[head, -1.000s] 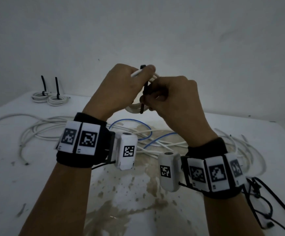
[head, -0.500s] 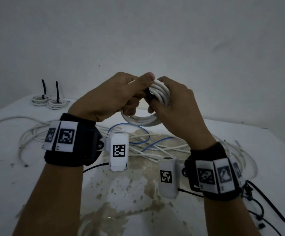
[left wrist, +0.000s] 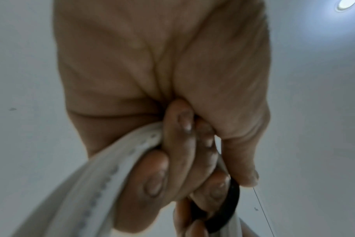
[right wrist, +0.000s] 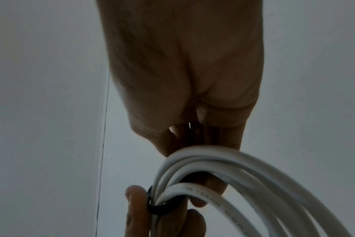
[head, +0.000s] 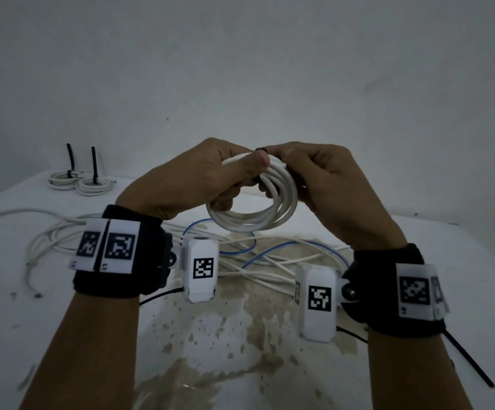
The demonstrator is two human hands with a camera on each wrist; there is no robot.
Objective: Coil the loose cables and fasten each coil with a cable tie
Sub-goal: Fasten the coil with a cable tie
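Note:
Both hands hold a white cable coil (head: 252, 221) up over the middle of the table. My left hand (head: 249, 180) grips the coil's top left, thumb laid over the strands, fingers curled round the coil (left wrist: 103, 168). My right hand (head: 281, 170) pinches a black cable tie (head: 261, 150) at the coil's top. Close up, the cable tie (right wrist: 162, 208) loops round the bunched strands of the coil (right wrist: 253, 176). A dark stretch of the cable tie (left wrist: 227, 213) also shows beside my left fingers. Its head and tail are hidden by the fingers.
Two tied coils (head: 62, 180) (head: 94, 186) lie at the back left, black tie tails upright. Loose white and blue cables (head: 269, 261) sprawl across the white table (head: 18, 291) under my hands. A spare black tie (head: 471, 365) lies at the right front. A brown stain (head: 225, 335) marks the near middle.
The coil has tipped from upright to nearly flat, facing me. The tie, earlier standing straight across the coil, is now looped round it and mostly hidden. My right hand has regripped at the top.

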